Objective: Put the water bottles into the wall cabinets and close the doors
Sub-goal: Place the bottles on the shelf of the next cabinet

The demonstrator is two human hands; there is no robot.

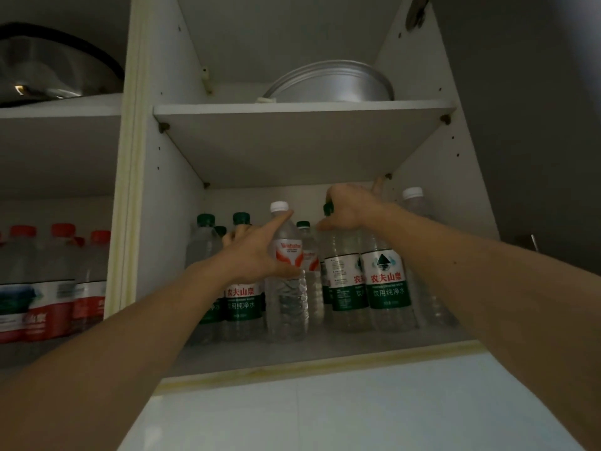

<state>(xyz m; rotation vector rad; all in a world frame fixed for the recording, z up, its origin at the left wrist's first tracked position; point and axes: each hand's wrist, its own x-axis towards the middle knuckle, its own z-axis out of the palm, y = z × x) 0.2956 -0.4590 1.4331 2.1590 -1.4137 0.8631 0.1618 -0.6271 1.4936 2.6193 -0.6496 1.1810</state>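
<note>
The open wall cabinet's lower shelf (pixel 292 356) carries several upright water bottles. My left hand (pixel 257 252) wraps the shoulder of a white-capped bottle with a red and white label (pixel 287 301), thumb up along its neck. My right hand (pixel 353 206) grips the necks of green-labelled bottles (pixel 387 288), fingers curled over a green cap. More green-capped bottles (pixel 242 297) stand behind my left hand. A white-capped bottle (pixel 414 203) stands at the far right.
A metal pan (pixel 331 83) lies on the upper shelf (pixel 302 109). The left cabinet bay holds red-capped bottles (pixel 61 288), with a metal lid (pixel 48 73) above them. A dark open door (pixel 536 125) hangs on the right. White wall tiles (pixel 325 415) lie below.
</note>
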